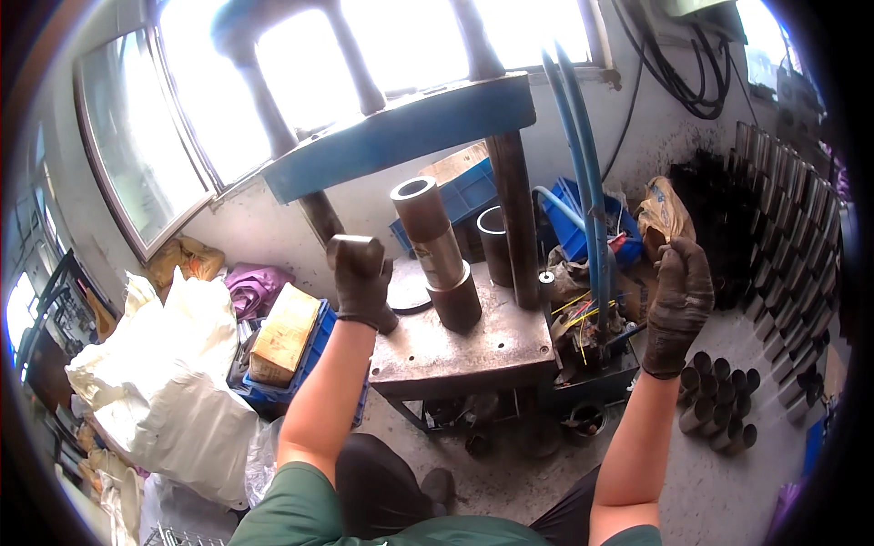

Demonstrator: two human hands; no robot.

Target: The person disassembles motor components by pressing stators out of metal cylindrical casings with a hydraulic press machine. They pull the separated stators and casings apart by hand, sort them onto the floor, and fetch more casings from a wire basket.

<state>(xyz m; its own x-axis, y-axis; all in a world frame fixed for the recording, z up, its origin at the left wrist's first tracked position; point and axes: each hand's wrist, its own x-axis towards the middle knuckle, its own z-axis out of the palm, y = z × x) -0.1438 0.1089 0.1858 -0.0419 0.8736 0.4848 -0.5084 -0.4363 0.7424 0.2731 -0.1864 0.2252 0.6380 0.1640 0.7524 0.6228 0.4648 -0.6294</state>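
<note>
Both hands wear dark work gloves. My left hand point(360, 287) is closed round a short, shiny metal cylinder point(356, 243), whose upper end shows above the fingers. It is raised near the left post of a blue-framed press point(410, 132). Right of that hand, a tall stack of metal sleeves point(439, 259) stands slightly tilted on the press's steel table point(428, 359). A flat round disc point(408, 289) lies on the table behind it. My right hand point(680, 305) is raised right of the press, fingers curled together; what they hold, if anything, is hidden.
Behind the right post stands a dark, open tube point(494, 246). Blue hoses point(592, 200) run down beside the press. Short tubes point(719, 405) stand on the floor at right, near a tall wall of stacked tubes point(787, 246). White sacks point(173, 382) and a cardboard box point(284, 334) are at left.
</note>
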